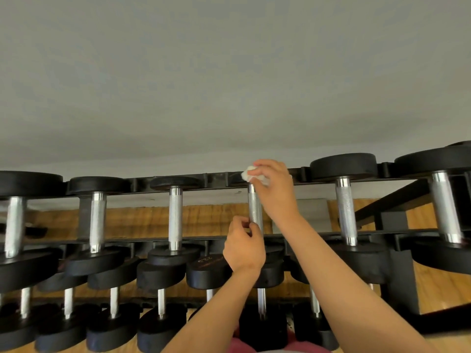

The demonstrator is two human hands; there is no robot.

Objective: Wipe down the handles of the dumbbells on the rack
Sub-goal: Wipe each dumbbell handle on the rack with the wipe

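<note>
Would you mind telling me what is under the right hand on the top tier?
The right hand holds a white wipe at the far end of a chrome handle. That dumbbell's far head is covered.

- A plain grey wall (229, 72) is filling everything above the hands, evenly lit and bare.
- A wooden floor (142, 220) in warm brown is showing behind and below the hands, its grain running sideways.
- The same wood is continuing far to the right of the hands, catching a brighter light there.
- A pale grey panel (309, 212) is standing just right of the hands, against the wood.
</note>
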